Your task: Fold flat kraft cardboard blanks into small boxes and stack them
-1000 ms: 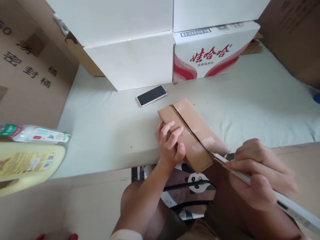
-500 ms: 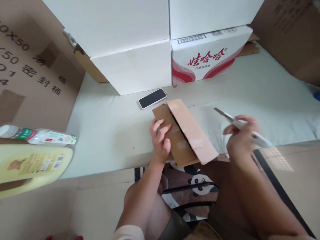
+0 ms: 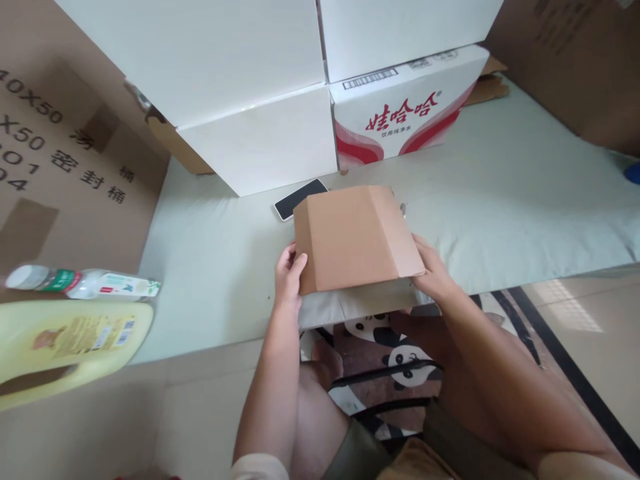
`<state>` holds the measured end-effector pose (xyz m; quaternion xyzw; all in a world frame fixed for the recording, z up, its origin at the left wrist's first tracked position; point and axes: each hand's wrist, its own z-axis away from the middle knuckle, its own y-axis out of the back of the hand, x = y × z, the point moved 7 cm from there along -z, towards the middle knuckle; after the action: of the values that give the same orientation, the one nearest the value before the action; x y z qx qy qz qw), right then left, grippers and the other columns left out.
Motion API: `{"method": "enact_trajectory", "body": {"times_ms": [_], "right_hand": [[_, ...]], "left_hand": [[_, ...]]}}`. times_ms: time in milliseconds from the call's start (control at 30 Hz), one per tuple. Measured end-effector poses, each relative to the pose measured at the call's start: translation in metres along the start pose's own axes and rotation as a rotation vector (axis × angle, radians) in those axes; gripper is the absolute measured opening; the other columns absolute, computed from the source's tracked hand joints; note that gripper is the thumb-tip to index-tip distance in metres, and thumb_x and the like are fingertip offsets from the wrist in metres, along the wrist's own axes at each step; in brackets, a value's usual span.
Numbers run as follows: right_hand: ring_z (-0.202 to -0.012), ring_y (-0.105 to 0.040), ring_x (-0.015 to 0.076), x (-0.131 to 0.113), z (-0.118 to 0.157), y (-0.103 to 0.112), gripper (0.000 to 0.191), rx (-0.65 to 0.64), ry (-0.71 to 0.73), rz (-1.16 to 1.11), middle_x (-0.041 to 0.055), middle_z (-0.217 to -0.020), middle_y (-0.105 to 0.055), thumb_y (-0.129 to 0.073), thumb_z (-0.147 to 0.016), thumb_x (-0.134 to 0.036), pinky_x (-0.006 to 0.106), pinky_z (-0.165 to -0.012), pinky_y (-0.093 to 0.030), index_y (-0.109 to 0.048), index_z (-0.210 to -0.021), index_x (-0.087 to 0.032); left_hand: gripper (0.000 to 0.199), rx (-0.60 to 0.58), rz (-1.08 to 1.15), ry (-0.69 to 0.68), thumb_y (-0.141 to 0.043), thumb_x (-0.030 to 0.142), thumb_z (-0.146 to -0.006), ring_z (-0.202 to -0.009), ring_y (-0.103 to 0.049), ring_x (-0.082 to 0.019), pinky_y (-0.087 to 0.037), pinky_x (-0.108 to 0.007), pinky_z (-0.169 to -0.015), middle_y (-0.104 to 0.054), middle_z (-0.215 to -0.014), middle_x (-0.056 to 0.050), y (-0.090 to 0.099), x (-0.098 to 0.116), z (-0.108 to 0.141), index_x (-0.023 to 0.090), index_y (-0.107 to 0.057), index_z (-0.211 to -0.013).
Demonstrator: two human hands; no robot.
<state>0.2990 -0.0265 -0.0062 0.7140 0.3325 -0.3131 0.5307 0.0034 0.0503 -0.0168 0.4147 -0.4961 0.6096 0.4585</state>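
Note:
A brown cardboard piece (image 3: 350,237) with folded side panels is held up over the front part of the table. My left hand (image 3: 290,272) grips its left edge, thumb on the near face. At its lower right corner, my right hand (image 3: 431,268) is closed on the edge, with its fingers partly hidden behind the cardboard. Just behind the cardboard's upper left corner lies a phone (image 3: 295,200), partly covered by it. A small bit of something shiny shows past the cardboard's right edge; the rest is hidden.
White boxes (image 3: 260,140) and a red-and-white carton (image 3: 400,117) stand at the back of the cloth-covered table (image 3: 215,267). At left are a large carton (image 3: 65,160), a clear bottle (image 3: 90,283) and a yellow jug (image 3: 115,333). Another brown carton (image 3: 580,80) stands at right.
The cardboard has been turned and now shows a broad, plain face. My right hand has moved left onto it, and the cutter it held is no longer clearly visible.

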Motion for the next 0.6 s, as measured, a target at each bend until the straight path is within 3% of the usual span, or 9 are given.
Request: {"method": "enact_trajectory", "body": {"times_ms": [100, 167, 267, 333, 500, 600], "right_hand": [[-0.103, -0.069, 0.0305, -0.008, 0.005, -0.002, 0.037, 0.01, -0.029, -0.178, 0.0121, -0.108, -0.074, -0.053, -0.086, -0.047, 0.048, -0.091, -0.058, -0.069, -0.107, -0.02], [-0.096, -0.07, 0.0287, -0.015, 0.007, -0.006, 0.03, -0.019, -0.039, -0.221, 0.0102, -0.1, -0.074, -0.056, -0.085, -0.045, 0.046, -0.087, -0.058, -0.066, -0.1, -0.02], [-0.102, -0.07, 0.0289, -0.024, 0.008, -0.012, 0.035, -0.044, -0.036, -0.241, 0.0111, -0.107, -0.075, -0.062, -0.085, -0.046, 0.045, -0.09, -0.057, -0.065, -0.107, -0.019], [-0.104, -0.069, 0.0286, -0.024, 0.007, -0.01, 0.041, 0.005, -0.07, -0.225, 0.0114, -0.109, -0.074, -0.066, -0.083, -0.048, 0.044, -0.091, -0.055, -0.064, -0.112, -0.019], [-0.074, -0.061, 0.0201, -0.016, 0.009, 0.0, 0.026, 0.143, -0.177, -0.125, 0.0027, -0.079, -0.068, -0.066, -0.082, -0.046, 0.034, -0.069, -0.049, -0.061, -0.089, -0.022], [-0.075, -0.06, 0.0197, -0.019, 0.01, 0.002, 0.023, 0.168, -0.149, -0.144, 0.0018, -0.08, -0.067, -0.065, -0.083, -0.044, 0.033, -0.069, -0.046, -0.06, -0.089, -0.022]], "left_hand": [[0.051, 0.026, 0.008, 0.015, -0.093, 0.047, -0.055, -0.073, -0.07, -0.017, -0.055, -0.028, -0.07, -0.073, -0.083, 0.0, 0.006, 0.008, -0.001, 0.019, -0.067, -0.089], [0.049, 0.055, 0.061, 0.003, -0.092, 0.044, -0.054, -0.069, -0.068, -0.014, -0.054, -0.026, -0.069, -0.072, -0.081, 0.002, 0.012, 0.012, -0.005, 0.02, -0.065, -0.087], [0.044, 0.069, 0.094, -0.021, -0.089, 0.042, -0.057, -0.072, -0.068, -0.015, -0.054, -0.028, -0.07, -0.071, -0.082, 0.001, 0.017, 0.015, -0.01, 0.02, -0.063, -0.087], [0.041, 0.073, 0.102, -0.039, -0.083, 0.042, -0.061, -0.078, -0.07, -0.017, -0.054, -0.029, -0.071, -0.072, -0.088, 0.0, 0.02, 0.016, -0.012, 0.022, -0.064, -0.092], [0.054, 0.026, 0.124, -0.039, -0.08, 0.045, -0.065, -0.105, -0.071, -0.026, -0.057, -0.032, -0.079, -0.073, -0.122, -0.007, 0.017, 0.017, -0.005, 0.026, -0.067, -0.115], [0.062, 0.029, 0.049, -0.025, -0.086, 0.045, -0.063, -0.099, -0.073, -0.025, -0.056, -0.031, -0.077, -0.076, -0.112, -0.008, 0.015, 0.015, -0.003, 0.023, -0.066, -0.118]]}}
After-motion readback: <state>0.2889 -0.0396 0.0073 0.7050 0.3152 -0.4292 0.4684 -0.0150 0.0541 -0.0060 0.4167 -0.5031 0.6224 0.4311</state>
